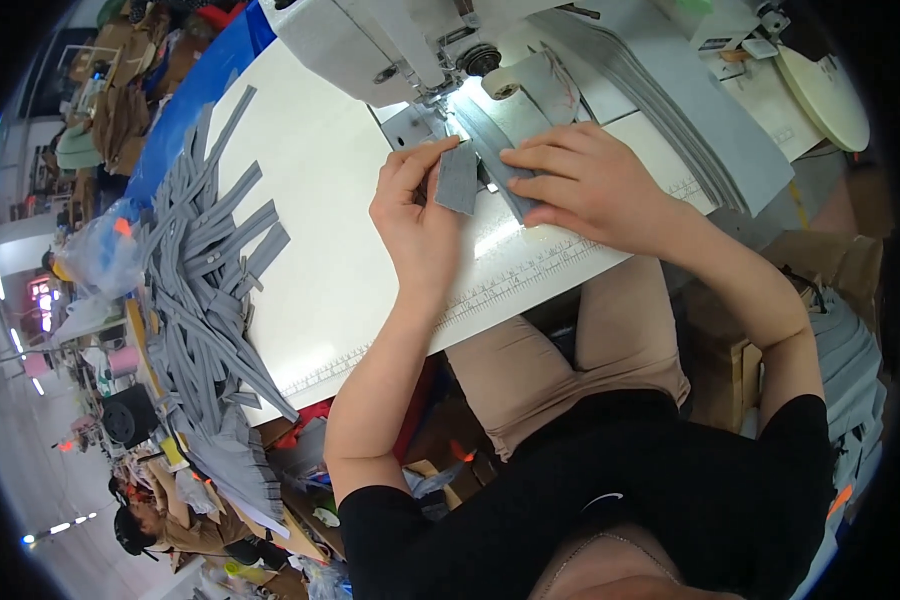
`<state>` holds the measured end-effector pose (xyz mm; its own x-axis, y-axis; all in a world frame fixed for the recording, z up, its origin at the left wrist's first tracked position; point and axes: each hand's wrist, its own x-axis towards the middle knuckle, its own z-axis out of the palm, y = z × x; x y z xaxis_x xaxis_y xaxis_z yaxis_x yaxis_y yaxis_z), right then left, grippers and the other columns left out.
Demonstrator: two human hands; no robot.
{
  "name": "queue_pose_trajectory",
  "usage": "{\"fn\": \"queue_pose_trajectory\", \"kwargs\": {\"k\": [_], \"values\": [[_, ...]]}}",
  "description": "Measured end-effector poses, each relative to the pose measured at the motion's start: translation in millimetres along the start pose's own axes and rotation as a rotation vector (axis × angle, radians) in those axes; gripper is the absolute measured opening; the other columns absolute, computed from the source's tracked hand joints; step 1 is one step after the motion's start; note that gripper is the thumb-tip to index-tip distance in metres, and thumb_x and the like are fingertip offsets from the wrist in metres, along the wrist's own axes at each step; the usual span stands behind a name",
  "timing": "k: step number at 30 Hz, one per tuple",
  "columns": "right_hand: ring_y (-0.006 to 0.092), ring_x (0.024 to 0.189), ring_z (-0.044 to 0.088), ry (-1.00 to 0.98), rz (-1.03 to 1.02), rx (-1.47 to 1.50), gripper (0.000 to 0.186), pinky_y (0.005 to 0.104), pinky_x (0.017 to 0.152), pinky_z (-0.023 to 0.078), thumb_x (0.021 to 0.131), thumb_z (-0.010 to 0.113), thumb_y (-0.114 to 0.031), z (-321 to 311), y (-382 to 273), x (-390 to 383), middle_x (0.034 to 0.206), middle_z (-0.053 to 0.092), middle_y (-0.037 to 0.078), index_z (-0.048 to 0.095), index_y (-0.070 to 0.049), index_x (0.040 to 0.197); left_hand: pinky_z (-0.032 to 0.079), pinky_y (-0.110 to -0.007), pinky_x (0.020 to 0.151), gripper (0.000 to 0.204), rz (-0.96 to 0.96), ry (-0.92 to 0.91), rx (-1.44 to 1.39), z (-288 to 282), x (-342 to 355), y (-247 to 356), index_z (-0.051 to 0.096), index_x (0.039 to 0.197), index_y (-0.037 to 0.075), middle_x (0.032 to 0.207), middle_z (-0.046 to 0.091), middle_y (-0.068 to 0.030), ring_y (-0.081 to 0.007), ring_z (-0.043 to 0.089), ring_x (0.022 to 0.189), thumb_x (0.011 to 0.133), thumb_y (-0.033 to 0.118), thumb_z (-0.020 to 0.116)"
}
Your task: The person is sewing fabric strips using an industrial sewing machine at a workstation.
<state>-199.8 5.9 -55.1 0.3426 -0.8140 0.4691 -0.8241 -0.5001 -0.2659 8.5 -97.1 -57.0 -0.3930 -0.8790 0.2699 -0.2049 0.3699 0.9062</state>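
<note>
Left hand (417, 195) on a grey patch (457, 181), right hand (595, 190) on a grey strip (498, 160), at a sewing machine (395, 55).
Farthest left, loose grey strips lie in a tangled pile (195, 290) along the edge of the white tabletop (320, 225); next, the left hand's grip pinches the patch between thumb and fingers, in front of the machine's lit needle area; just beside the patch, the strip slants from near the needle toward the ruler scale (545, 268) at the front edge; the right hand's fingers lie across the strip, though whether that grip pinches it I cannot tell; farther right, layered grey panels (685, 125) lie bent over the tabletop.
</note>
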Motion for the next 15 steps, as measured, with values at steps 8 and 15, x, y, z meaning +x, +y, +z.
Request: {"fn": "queue_pose_trajectory", "kwargs": {"k": [8, 15], "values": [[0.0212, 0.094, 0.065, 0.162, -0.260, -0.219, 0.018, 0.0358, 0.094, 0.050, 0.080, 0.077, -0.023, 13.0, -6.7, 14.8, 0.099, 0.067, 0.003, 0.067, -0.009, 0.087, 0.052, -0.028, 0.086, 0.024, 0.008, 0.001, 0.017, -0.4, -0.8, -1.3, 0.078, 0.111, 0.005, 0.107, 0.069, -0.0099, -0.0191, 0.066, 0.098, 0.095, -0.004, 0.063], [0.0204, 0.102, 0.063, 0.028, -0.182, 0.012, 0.023, 0.0364, 0.092, 0.053, 0.079, 0.079, -0.026, -12.8, 2.0, 14.0, 0.106, 0.068, 0.001, 0.068, -0.009, 0.090, 0.052, -0.026, 0.083, 0.019, 0.041, 0.006, -0.003, -0.7, -1.0, -5.8, 0.075, 0.107, 0.003, 0.107, 0.067, -0.0076, -0.0158, 0.065, 0.096, 0.094, -0.005, 0.065]]}}
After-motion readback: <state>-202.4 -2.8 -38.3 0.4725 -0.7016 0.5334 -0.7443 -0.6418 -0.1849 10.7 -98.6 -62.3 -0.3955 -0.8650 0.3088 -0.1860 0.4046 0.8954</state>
